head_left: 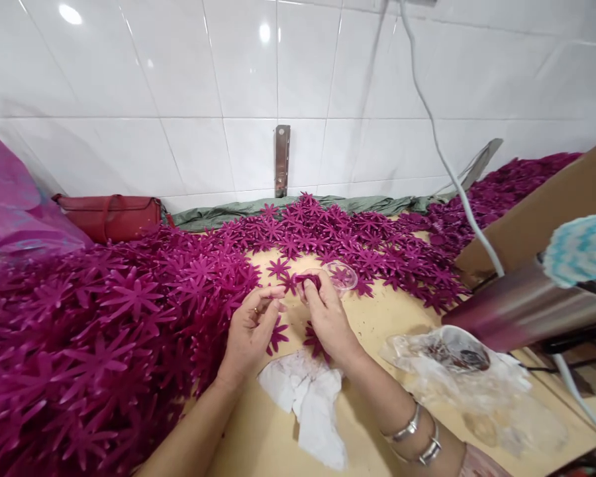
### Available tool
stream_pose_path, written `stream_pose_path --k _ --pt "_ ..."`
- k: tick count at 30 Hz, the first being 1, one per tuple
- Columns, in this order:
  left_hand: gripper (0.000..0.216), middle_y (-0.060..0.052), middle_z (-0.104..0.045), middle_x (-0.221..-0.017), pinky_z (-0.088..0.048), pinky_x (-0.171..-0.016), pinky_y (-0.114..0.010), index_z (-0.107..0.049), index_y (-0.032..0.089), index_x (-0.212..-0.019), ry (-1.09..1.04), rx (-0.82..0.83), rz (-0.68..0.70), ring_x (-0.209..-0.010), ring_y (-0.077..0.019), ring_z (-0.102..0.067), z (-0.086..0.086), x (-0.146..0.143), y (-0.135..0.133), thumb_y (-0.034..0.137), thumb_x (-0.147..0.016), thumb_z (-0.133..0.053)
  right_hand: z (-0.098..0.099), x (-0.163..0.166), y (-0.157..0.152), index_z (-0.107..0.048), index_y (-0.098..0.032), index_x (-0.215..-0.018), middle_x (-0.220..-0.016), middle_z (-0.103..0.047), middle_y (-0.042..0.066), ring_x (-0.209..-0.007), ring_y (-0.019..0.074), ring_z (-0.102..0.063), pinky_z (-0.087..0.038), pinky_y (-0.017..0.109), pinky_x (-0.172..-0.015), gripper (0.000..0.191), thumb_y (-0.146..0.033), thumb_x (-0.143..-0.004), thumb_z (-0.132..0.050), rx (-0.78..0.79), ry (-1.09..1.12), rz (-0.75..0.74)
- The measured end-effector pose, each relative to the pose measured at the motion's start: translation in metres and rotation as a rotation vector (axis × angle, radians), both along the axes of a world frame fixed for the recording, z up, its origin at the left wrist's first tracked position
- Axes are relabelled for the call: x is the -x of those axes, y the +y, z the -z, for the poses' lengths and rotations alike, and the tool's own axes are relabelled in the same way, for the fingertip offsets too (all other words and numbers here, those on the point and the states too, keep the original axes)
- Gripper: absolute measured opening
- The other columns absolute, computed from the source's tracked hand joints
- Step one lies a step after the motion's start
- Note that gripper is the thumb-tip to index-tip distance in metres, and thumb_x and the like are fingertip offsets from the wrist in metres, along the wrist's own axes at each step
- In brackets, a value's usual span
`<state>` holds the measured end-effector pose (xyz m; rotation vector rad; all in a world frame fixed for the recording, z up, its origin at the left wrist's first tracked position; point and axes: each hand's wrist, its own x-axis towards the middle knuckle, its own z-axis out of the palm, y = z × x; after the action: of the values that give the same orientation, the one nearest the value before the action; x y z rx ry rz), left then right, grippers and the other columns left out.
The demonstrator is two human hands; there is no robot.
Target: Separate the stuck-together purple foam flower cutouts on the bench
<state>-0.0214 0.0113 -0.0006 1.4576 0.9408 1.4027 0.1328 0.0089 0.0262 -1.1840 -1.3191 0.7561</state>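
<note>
My right hand (328, 311) pinches a folded purple flower cutout (310, 281) between thumb and fingers, just above the tabletop. To its left, my left hand (251, 328) is half curled, with a small gap between thumb and index finger and nothing visible between them. Flat star-shaped flower cutouts lie around both hands: one loose flower (279, 267) is beyond them, and another (278, 336) is beside my left thumb. A clear round plastic lid (342, 275) rests just past my right hand. Crumpled white tissue (312, 404) lies on the table between my forearms.
A large heap of purple flowers (104, 331) covers the left, and more flowers (328, 228) spread along the back. A red bag (112, 217) sits at the back left. A metallic tumbler (506, 305), clear plastic bag (506, 391) and white cable (442, 146) are at the right.
</note>
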Motion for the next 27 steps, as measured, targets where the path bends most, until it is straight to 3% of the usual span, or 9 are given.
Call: stream_pose_path --k 6,12,15,18,23,27 --pt "0.025 -0.007 -0.074 -0.102 -0.057 -0.074 -0.024 -0.07 0.017 -0.111 0.005 0.007 0.013 -0.084 -0.0153 -0.071 -0.001 -0.002 -0.001 0.036 -0.095 -0.067 -0.005 0.008 -0.009 -0.043 -0.026 -0.079 -0.074 -0.044 -0.004 -0.072 0.0164 -0.046 -0.04 0.027 -0.068 0.014 -0.022 -0.093 -0.043 0.063 0.019 -0.083" --pt "0.027 -0.009 -0.074 -0.11 -0.059 -0.079 -0.026 -0.069 0.017 -0.114 -0.014 -0.024 0.037 -0.089 -0.0161 -0.072 -0.002 -0.005 -0.004 0.037 -0.096 -0.066 -0.01 0.011 -0.012 -0.048 -0.024 -0.074 -0.071 -0.046 -0.004 -0.07 0.0153 -0.045 -0.04 0.027 -0.067 0.038 -0.05 -0.101 -0.048 -0.003 0.068 -0.132" --pt "0.026 -0.008 -0.074 -0.106 -0.058 -0.077 -0.025 -0.069 0.017 -0.113 -0.015 -0.033 0.01 -0.084 -0.0144 -0.072 -0.004 -0.004 -0.004 0.036 -0.096 -0.066 -0.006 0.01 -0.008 -0.044 -0.023 -0.067 -0.066 -0.041 -0.005 -0.066 0.0144 -0.041 -0.037 0.028 -0.066 0.045 -0.053 -0.1 -0.05 0.03 0.071 -0.103" --pt "0.026 -0.008 -0.075 -0.102 -0.058 -0.076 -0.025 -0.069 0.017 -0.115 -0.009 -0.037 0.01 -0.083 -0.0149 -0.072 -0.003 -0.003 -0.003 0.036 -0.097 -0.064 0.0 0.011 -0.006 -0.045 -0.024 -0.072 -0.068 -0.042 -0.005 -0.066 0.0144 -0.042 -0.038 0.028 -0.066 0.039 -0.05 -0.1 -0.052 0.085 0.082 -0.098" --pt "0.026 -0.009 -0.074 -0.109 -0.056 -0.09 -0.029 -0.068 0.017 -0.116 -0.018 -0.055 0.0 -0.096 -0.0174 -0.071 0.001 -0.001 0.0 0.035 -0.097 -0.064 0.005 0.012 -0.006 -0.051 -0.026 -0.094 -0.08 -0.053 -0.003 -0.077 0.0168 -0.053 -0.044 0.029 -0.076 0.019 -0.043 -0.102 -0.049 0.066 0.015 -0.182" --pt "0.029 -0.005 -0.074 -0.095 -0.057 -0.083 -0.028 -0.065 0.018 -0.119 -0.109 -0.041 -0.008 -0.084 -0.0155 -0.071 0.0 -0.003 0.0 0.038 -0.097 -0.065 0.01 0.01 -0.003 -0.046 -0.027 -0.102 -0.073 -0.055 -0.005 -0.075 0.0177 -0.057 -0.049 0.033 -0.082 0.012 -0.038 -0.105 -0.042 0.034 0.031 -0.264"
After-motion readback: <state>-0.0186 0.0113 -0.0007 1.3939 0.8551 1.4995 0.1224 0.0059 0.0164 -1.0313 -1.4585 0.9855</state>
